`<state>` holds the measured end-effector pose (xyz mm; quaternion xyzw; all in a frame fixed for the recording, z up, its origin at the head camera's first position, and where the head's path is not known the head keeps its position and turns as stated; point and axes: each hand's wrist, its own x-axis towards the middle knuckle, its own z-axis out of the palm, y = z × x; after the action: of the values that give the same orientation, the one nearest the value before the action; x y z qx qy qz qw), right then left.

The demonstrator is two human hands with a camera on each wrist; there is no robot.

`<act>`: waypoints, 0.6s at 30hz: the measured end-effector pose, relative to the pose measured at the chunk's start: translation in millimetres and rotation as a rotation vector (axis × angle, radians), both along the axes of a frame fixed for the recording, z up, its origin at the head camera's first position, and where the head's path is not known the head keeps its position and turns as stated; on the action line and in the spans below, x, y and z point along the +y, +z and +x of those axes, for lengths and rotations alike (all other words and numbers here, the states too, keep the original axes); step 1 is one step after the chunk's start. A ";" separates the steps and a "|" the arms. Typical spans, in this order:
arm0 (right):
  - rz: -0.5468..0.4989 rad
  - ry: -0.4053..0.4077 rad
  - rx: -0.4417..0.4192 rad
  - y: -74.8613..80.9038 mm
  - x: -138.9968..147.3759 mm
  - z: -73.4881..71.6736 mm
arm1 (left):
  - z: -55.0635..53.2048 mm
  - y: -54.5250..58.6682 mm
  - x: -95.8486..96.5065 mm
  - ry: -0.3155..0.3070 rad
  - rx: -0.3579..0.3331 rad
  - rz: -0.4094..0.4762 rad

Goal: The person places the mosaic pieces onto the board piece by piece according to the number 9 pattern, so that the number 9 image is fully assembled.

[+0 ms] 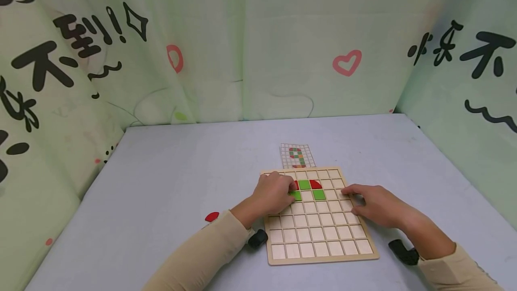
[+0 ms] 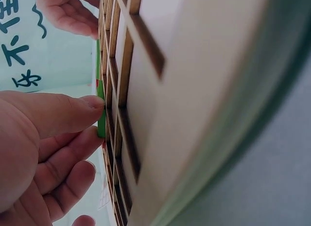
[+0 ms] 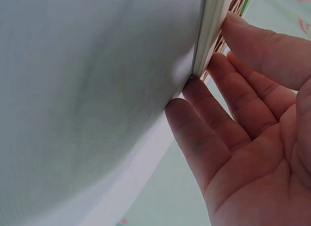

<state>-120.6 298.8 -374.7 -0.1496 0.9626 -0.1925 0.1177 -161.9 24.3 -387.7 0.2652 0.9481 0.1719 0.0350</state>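
A wooden grid board (image 1: pixel 323 260) lies on the table. My left hand (image 1: pixel 272 194) is over its upper left part, thumb and index finger pinching a green square tile (image 2: pixel 101 120) at the grid. In the row above are a green square (image 1: pixel 304 185) and a red rounded piece (image 1: pixel 316 184); another red piece is mostly hidden by my fingers. A second green square (image 1: pixel 319 195) sits farther right in the lower row. With fairly straight fingers, my right hand (image 1: pixel 377 203) touches the board's right edge; in the right wrist view, fingertips (image 3: pixel 177 107) rest by the table surface.
Behind the board lies a pattern card (image 1: pixel 298 155) with a red, green and orange design on a grid. A loose red piece (image 1: pixel 212 216) is on the table left of the board, beside my left forearm. A printed curtain (image 1: pixel 258 57) stands around the table (image 1: pixel 181 169).
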 end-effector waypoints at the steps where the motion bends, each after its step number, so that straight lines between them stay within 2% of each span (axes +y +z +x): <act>1: 0.000 0.004 0.002 0.1 0.4 -0.1 | 0.0 0.0 0.2 0.002 0.000 0.000; 18: 0.004 -0.007 -0.003 0.2 0.2 -0.3 | 0.5 3.0 1.8 0.012 -0.021 -0.003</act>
<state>-120.9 299.0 -374.5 -0.1456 0.9634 -0.1911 0.1189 -161.3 26.1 -384.7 0.2579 0.9495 0.1733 0.0444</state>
